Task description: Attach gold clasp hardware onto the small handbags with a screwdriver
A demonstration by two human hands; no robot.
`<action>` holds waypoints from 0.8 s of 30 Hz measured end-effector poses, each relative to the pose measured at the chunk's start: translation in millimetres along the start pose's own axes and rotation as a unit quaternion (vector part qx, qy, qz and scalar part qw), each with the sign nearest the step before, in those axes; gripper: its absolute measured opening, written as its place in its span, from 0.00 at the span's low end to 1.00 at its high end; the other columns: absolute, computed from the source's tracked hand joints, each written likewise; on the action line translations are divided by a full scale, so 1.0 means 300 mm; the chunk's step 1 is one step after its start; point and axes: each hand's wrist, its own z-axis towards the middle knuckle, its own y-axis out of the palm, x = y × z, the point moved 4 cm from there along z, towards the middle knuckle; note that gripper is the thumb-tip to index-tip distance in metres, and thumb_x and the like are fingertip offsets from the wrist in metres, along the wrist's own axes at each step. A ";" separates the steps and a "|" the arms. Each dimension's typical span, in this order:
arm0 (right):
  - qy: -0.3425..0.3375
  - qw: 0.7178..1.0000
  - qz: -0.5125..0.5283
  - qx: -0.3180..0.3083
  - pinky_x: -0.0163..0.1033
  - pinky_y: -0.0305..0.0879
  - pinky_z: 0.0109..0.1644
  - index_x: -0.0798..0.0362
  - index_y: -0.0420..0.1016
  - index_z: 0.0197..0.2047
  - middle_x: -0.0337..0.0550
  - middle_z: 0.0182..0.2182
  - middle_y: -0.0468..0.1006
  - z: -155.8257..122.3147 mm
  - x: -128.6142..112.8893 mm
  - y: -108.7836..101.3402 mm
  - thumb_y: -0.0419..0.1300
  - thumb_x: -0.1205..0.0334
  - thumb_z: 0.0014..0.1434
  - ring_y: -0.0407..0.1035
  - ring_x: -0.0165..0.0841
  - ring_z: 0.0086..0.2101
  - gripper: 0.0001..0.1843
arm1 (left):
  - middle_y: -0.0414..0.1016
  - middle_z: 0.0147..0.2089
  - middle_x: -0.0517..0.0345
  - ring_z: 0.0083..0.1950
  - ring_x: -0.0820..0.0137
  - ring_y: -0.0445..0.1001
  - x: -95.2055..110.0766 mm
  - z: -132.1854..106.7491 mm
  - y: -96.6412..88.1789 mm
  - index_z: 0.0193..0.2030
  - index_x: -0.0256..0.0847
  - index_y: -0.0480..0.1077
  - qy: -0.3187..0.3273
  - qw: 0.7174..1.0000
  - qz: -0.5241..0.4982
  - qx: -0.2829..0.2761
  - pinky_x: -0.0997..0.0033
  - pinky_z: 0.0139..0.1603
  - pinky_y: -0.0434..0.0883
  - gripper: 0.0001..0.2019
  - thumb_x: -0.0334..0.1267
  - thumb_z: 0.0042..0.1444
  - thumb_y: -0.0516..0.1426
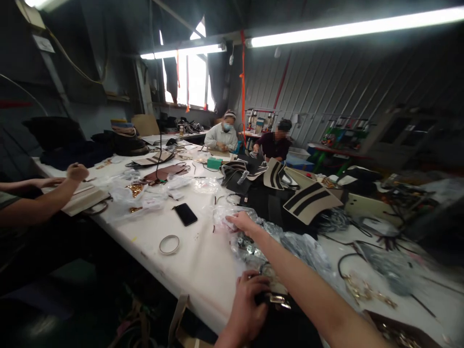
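At far left, a co-worker's fist (77, 172) is raised over a pale panel (86, 197). Next along the bench (203, 270) come gold fittings (135, 189) on clear plastic, a phone (185, 214) and a ring (169, 244). The right hand (242, 223) reaches to a clear bag (222, 213), fingers close together; whether it grips is unclear. Nearer, the left hand (250, 296) lies curled beside a clasp (280, 301) on a black piece (284, 331); its hold cannot be told. Farther right are a striped panel (312, 203) and gold hardware (368, 292).

Head-worn view, facing forward and down, table (205, 263) near (back wall (326, 79) far)
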 end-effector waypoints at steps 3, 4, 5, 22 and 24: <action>0.038 0.999 0.008 -0.027 0.38 0.78 0.28 0.55 0.82 0.40 0.39 0.24 0.81 -0.165 0.023 -0.126 0.81 0.50 0.57 0.76 0.35 0.25 0.20 | 0.87 0.59 0.52 0.68 0.48 0.70 0.028 -0.007 -0.016 0.46 0.49 0.88 0.005 1.000 0.011 0.000 0.41 0.73 0.67 0.21 0.24 0.49 0.62; 0.040 0.999 0.018 -0.028 0.38 0.78 0.29 0.55 0.82 0.41 0.41 0.27 0.83 -0.231 0.028 -0.172 0.80 0.49 0.58 0.77 0.36 0.27 0.21 | 0.86 0.59 0.52 0.68 0.49 0.71 0.031 -0.008 -0.017 0.47 0.49 0.88 0.009 1.000 0.015 -0.001 0.41 0.73 0.67 0.21 0.24 0.50 0.62; 0.038 0.998 0.040 -0.025 0.38 0.79 0.30 0.55 0.83 0.43 0.43 0.30 0.85 -0.301 0.032 -0.220 0.79 0.47 0.59 0.79 0.37 0.29 0.21 | 0.86 0.60 0.52 0.69 0.49 0.71 0.031 -0.008 -0.017 0.47 0.49 0.88 0.014 1.000 0.019 -0.001 0.41 0.73 0.68 0.20 0.24 0.52 0.62; -0.040 0.945 0.216 0.241 0.36 0.70 0.28 0.52 0.79 0.41 0.39 0.27 0.78 -0.961 0.262 -0.653 0.75 0.30 0.59 0.71 0.32 0.26 0.31 | 0.85 0.63 0.52 0.72 0.49 0.72 0.016 0.027 0.006 0.51 0.47 0.86 0.052 0.990 0.128 -0.037 0.39 0.75 0.71 0.14 0.41 0.68 0.59; -0.042 0.928 0.277 0.246 0.36 0.70 0.28 0.53 0.79 0.41 0.41 0.28 0.79 -0.990 0.306 -0.660 0.76 0.31 0.58 0.72 0.33 0.27 0.31 | 0.86 0.63 0.53 0.71 0.48 0.73 0.020 0.049 0.009 0.51 0.48 0.86 0.047 0.981 0.175 -0.070 0.39 0.74 0.71 0.13 0.41 0.65 0.60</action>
